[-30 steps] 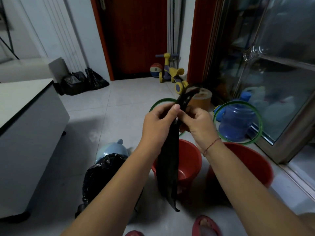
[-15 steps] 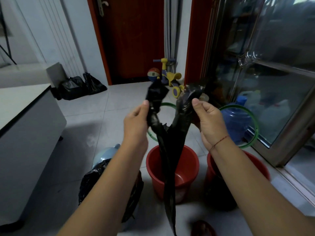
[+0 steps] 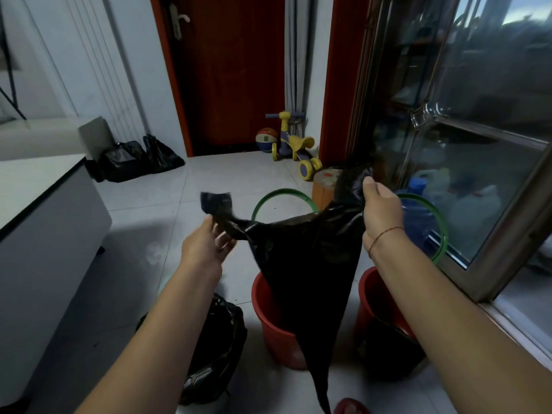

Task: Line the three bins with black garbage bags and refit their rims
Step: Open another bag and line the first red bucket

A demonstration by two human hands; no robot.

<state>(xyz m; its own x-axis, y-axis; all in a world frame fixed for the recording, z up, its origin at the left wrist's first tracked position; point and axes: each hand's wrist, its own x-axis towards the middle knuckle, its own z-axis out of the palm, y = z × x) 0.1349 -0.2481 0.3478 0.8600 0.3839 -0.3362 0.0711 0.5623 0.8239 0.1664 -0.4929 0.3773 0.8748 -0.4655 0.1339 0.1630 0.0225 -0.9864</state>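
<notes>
Above red bin at 6 o'clock, bag hangs stretched between left hand pinching its 9 o'clock handle and right hand gripping the 2 o'clock one; likely light, limp, slick, best held by mouth edges.

It's dim in here, with cool greyish daylight coming through the window on the right, its glass carrying faint reflections. A soft shadow spreads over the floor tiles beside the white cabinet. The black bag swallows nearly all detail. The left hand smears slightly at its fingers, and the door frame leans and bows.
</notes>
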